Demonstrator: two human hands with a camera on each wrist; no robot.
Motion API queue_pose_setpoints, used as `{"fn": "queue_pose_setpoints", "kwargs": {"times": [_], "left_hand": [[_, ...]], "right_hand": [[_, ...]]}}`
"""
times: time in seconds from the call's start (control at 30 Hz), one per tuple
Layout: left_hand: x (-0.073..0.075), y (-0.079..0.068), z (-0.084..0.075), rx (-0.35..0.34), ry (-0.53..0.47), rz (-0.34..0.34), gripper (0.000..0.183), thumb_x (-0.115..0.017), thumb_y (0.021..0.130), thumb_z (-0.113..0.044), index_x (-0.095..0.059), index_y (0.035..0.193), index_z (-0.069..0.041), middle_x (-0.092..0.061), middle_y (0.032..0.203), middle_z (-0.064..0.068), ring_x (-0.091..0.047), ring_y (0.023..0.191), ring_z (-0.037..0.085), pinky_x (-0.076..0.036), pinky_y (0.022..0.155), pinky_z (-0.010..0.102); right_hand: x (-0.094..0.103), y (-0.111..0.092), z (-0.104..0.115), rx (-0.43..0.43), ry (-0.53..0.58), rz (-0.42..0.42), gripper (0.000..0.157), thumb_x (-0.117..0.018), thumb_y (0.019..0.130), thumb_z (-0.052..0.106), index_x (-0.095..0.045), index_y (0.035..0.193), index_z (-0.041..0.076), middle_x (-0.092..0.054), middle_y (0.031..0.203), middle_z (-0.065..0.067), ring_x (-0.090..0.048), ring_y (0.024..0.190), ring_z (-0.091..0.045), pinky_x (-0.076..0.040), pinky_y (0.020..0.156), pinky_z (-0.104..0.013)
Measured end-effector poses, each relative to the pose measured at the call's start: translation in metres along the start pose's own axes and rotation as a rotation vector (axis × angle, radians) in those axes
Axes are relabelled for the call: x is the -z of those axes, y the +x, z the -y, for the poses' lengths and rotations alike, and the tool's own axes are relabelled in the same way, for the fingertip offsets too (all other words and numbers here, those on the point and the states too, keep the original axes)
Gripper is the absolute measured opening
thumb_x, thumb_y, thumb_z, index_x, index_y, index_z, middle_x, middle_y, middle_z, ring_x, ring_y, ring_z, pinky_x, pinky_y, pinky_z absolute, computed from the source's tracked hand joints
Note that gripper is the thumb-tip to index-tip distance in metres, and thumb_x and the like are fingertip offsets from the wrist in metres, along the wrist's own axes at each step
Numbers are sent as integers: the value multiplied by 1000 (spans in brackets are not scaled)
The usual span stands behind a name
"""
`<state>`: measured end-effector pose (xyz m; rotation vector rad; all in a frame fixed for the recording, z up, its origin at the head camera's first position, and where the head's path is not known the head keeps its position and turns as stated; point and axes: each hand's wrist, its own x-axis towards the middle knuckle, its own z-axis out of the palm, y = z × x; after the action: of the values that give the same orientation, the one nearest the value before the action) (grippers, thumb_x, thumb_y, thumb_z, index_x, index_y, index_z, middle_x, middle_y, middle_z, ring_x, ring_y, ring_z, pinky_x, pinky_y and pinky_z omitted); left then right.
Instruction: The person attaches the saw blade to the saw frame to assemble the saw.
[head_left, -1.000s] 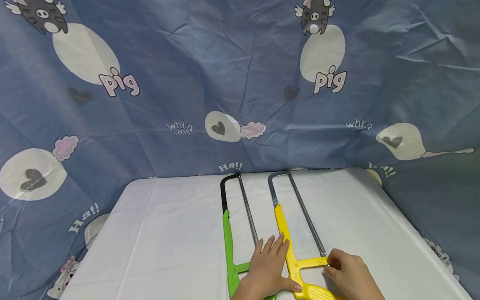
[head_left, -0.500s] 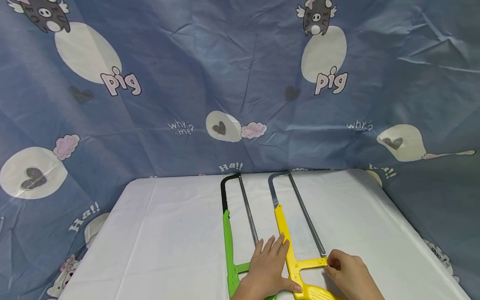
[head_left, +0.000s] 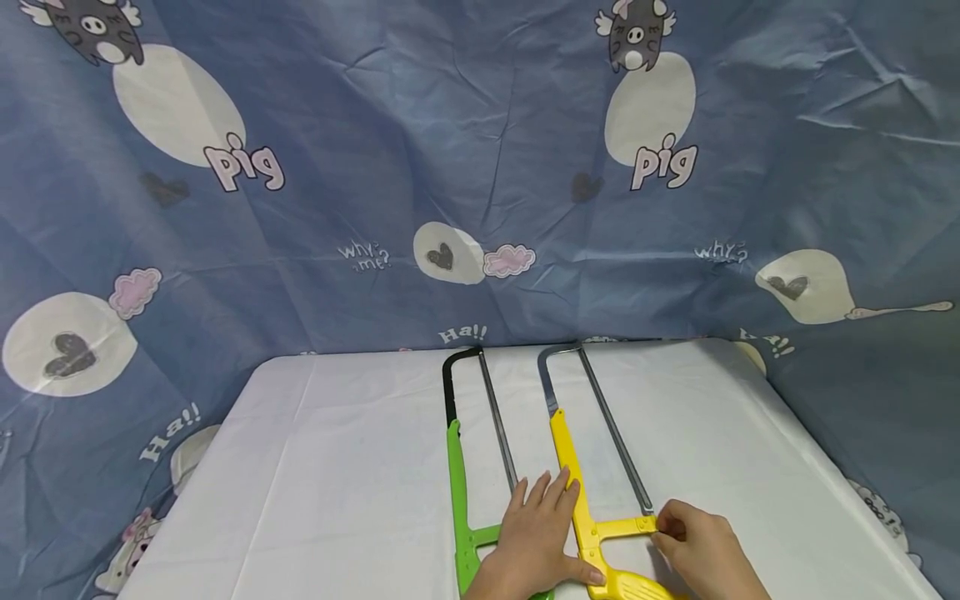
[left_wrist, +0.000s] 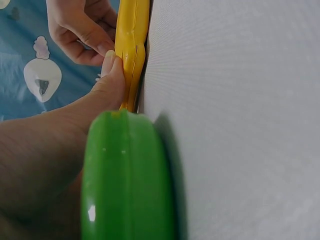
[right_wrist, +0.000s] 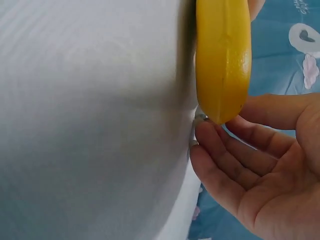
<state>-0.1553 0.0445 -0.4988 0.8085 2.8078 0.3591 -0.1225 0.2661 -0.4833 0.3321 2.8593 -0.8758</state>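
Two hacksaws lie side by side on the white table. The yellow hacksaw (head_left: 567, 446) is on the right, with a grey frame end and a dark blade (head_left: 615, 429). Left of it is the green hacksaw (head_left: 456, 475), its lower part partly covered by my left hand (head_left: 528, 537). That hand lies with fairly straight fingers against the yellow frame, its thumb touching near the handle. My right hand (head_left: 705, 542) pinches with curled fingers at the outer end of the yellow hacksaw's short arm (head_left: 626, 527). Whatever small part sits between those fingertips is hidden.
The white-covered table (head_left: 352, 483) extends to both sides of the saws. A blue printed cloth (head_left: 480, 167) hangs behind it and along its sides. Both saw tips reach close to the table's back edge.
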Motion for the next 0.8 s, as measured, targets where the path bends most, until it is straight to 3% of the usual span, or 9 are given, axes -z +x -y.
{"fn": "queue_pose_setpoints", "kwargs": {"times": [0.33,0.8], "left_hand": [[-2,1,0,3,-1,6,115,-64,65,-83,-30,157,-23,-20,167,-2,-29,151,26,-25,122,54],[1,1,-1,10,-14,18,115,-66,65,-82,-29,157,-23,-19,167,-2,-27,152,27,-23,122,54]], "right_hand": [[2,1,-11,-44,122,19,8,-75,83,6,-68,86,9,-69,77,2,-60,71,-13,-50,59,-30],[3,1,-15,-38,162,24,12,-66,85,-6,-65,88,6,-68,77,1,-59,70,-13,-49,60,-27]]}}
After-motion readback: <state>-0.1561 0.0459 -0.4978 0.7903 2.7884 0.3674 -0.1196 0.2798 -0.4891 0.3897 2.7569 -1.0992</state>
